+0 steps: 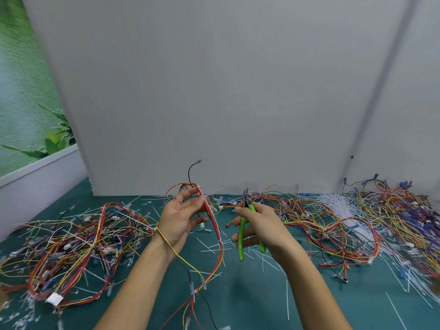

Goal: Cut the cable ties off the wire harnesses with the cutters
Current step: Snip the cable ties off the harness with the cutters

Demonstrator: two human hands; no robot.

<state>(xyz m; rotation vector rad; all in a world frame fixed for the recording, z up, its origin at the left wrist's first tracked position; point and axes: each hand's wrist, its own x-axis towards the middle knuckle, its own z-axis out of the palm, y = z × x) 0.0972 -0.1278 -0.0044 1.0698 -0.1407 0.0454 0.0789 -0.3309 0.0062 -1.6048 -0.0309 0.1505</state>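
Note:
My left hand [182, 216] is raised over the green mat, pinching a red, yellow and white wire harness [215, 225] between its fingertips and thumb. One yellow wire loops across the wrist, and the rest hangs down toward me. My right hand [258, 225] grips the green-handled cutters [245, 220], whose dark jaws point up and stand slightly apart. The jaws sit to the right of the held harness, apart from it. White cable ties on this harness are too small to tell apart.
A heap of wire harnesses [66, 248] lies at the left and another heap [357, 222] stretches across the right. Several cut white tie pieces [266, 260] litter the green mat [238, 301]. A white panel [214, 91] stands upright behind.

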